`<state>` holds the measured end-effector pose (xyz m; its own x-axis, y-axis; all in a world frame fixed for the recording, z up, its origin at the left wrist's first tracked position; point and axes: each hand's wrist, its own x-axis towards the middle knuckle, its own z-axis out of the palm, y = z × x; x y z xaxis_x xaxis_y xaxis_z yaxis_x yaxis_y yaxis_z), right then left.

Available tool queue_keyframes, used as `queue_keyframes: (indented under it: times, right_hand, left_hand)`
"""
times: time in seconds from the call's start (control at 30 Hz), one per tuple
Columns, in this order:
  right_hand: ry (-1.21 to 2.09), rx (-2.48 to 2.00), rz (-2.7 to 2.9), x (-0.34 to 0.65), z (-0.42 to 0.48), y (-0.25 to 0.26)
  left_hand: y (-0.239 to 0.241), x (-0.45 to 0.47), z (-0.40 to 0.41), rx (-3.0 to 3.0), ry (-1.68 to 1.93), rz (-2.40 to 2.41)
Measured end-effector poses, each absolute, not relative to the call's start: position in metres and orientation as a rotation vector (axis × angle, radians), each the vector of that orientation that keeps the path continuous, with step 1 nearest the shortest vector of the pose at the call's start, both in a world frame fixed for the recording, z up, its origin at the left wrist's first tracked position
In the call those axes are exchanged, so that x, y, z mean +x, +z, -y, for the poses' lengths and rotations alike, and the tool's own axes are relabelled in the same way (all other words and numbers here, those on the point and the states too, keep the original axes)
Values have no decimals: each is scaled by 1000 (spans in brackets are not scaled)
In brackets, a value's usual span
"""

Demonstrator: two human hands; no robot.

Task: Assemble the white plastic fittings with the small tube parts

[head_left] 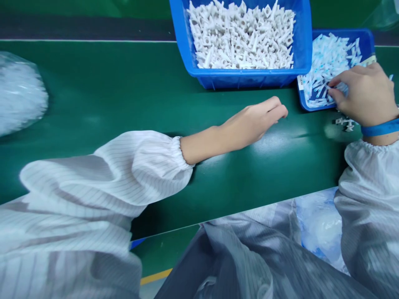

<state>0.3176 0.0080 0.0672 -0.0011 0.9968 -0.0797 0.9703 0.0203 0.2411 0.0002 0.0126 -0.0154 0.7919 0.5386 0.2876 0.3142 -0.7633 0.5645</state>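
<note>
My right hand [363, 93] is over the shallow blue tray [368, 41], thumb and forefinger pinched at a small clear plastic piece with light blue colouring. Many similar plastic pieces [327, 54] fill the tray. A blue band circles the right wrist. Near the middle of the green table, my left hand [254, 120] is closed with its back towards me. Its curled fingers hide whatever may be in them. Beyond it stands a deeper blue bin [249, 77], heaped with small white pointed plastic parts [243, 37].
On the left lies a clear bag [20, 93] of whitish pieces. A few small white and dark parts [346, 122] lie below the right hand. The green tabletop [109, 95] ends at a slanting front edge above my lap, with clear plastic bagging [322, 222] below.
</note>
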Motion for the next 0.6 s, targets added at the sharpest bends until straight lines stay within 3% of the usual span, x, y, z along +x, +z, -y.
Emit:
queue_keyframes:
  times: [0.6]
  right_hand:
    - [56, 2049, -2163, 320, -9, 68]
  left_hand:
    - [-16, -1, -17, 2447, 530, -565]
